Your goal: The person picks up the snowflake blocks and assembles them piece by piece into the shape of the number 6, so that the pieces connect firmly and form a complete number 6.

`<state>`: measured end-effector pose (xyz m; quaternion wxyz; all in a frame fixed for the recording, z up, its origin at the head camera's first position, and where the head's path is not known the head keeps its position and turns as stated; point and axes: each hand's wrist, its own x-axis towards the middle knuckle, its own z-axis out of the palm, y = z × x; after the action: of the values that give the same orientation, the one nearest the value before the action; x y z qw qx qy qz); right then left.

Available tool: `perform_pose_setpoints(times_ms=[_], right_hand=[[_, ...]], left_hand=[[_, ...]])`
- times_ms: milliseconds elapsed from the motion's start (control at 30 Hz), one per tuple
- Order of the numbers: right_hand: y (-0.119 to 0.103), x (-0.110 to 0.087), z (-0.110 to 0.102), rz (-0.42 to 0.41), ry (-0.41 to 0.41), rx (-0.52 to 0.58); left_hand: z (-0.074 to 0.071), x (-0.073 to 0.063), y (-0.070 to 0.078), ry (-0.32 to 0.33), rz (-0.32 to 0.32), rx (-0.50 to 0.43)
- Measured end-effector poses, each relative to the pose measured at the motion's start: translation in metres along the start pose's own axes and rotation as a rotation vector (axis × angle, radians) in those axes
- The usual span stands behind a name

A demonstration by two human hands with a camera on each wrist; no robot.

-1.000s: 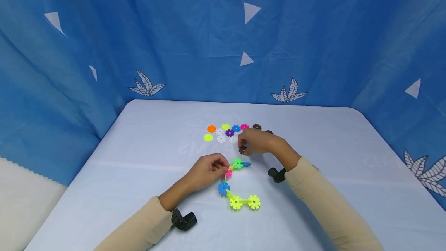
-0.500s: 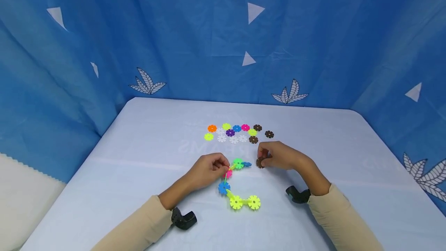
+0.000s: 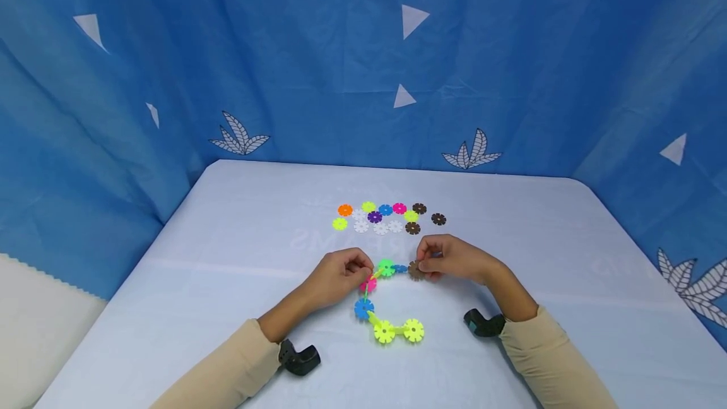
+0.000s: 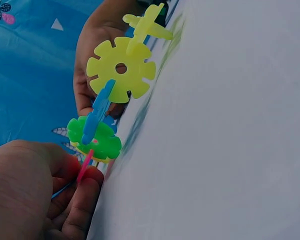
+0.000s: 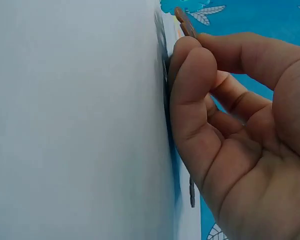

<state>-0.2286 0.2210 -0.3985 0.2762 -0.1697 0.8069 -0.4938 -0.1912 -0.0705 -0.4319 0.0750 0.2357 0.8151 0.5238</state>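
Brown disc (image 3: 413, 272) moved leftward, hands (image 3: 457, 260) pinching it and chain (image 3: 360, 312) (white table (image 3: 539, 238), blue curtain (image 3: 341, 49)).

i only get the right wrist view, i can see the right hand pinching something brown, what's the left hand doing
Observer: The left hand pinches the pink disc, part of a chain of joined discs.
Operator: ok and what colour is the end of that chain nearest the person
Observer: Yellow: the head view shows a yellow disc at that end.
Operator: any loose brown ones lying around, i just get one dark edge low down
Observer: Three loose brown discs lie on the table in the head view, farther from the person than the right hand.
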Motion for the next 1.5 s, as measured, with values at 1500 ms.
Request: perform_pose_setpoints(times_ms=[1500], right_hand=[[-0.006,0.012,0.023,0.05,0.106,0.158]], left_hand=[[0.0,0.014,0.005,0.072,-0.181,-0.065]])
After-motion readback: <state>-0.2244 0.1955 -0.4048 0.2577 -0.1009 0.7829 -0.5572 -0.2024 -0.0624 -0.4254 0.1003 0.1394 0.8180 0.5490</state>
